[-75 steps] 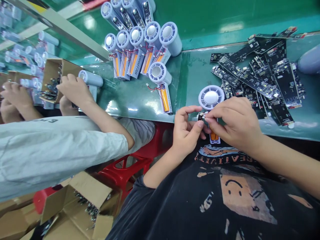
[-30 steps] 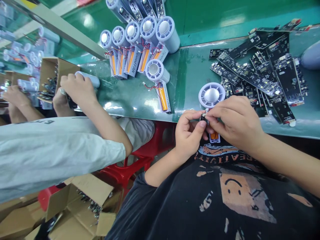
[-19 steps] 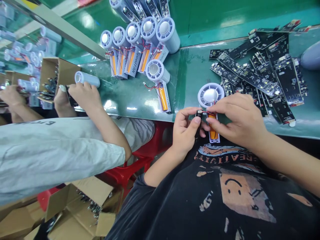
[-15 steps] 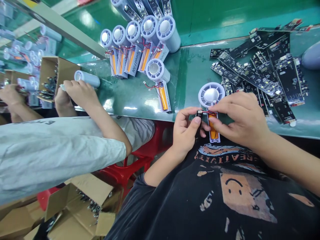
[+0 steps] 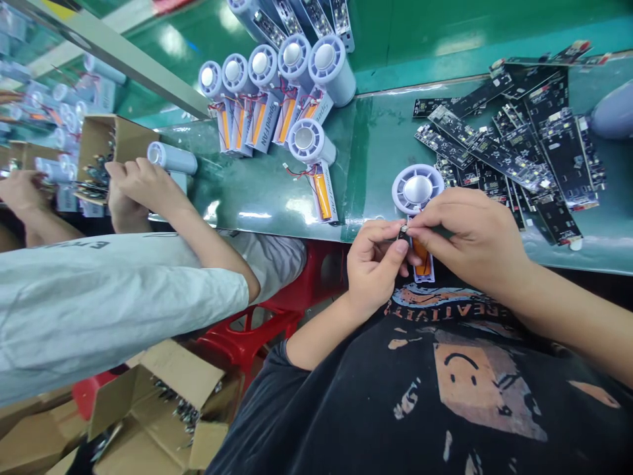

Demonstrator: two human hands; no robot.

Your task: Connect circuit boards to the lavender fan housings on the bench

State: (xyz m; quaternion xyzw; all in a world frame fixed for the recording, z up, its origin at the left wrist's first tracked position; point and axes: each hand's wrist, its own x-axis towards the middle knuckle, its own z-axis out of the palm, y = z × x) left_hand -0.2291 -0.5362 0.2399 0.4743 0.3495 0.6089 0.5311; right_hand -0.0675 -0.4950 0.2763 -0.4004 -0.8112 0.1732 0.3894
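A lilac handheld fan point(image 5: 418, 189) with an orange battery point(image 5: 422, 258) in its open handle lies at the table's front edge, its round head away from me. Left of the handle, my left hand point(image 5: 373, 264) is closed on a small black circuit board point(image 5: 403, 233), mostly hidden by the fingers. My right hand point(image 5: 469, 234) reaches over the handle, thumb and forefinger pinched at the board's end, where a small pale connector shows. The fingertips of both hands nearly meet there.
Loose black circuit boards point(image 5: 519, 148) are piled at the right. Several open fans point(image 5: 264, 99) stand in a row at the back, with one fan point(image 5: 311, 148) nearer. At the left a co-worker's hands point(image 5: 143, 188) are beside a cardboard box point(image 5: 121, 138). A red stool point(image 5: 242, 336) stands below.
My right fingertips have moved left from over the battery to the board's end. My left hand has shifted slightly right, and the board is now more covered.
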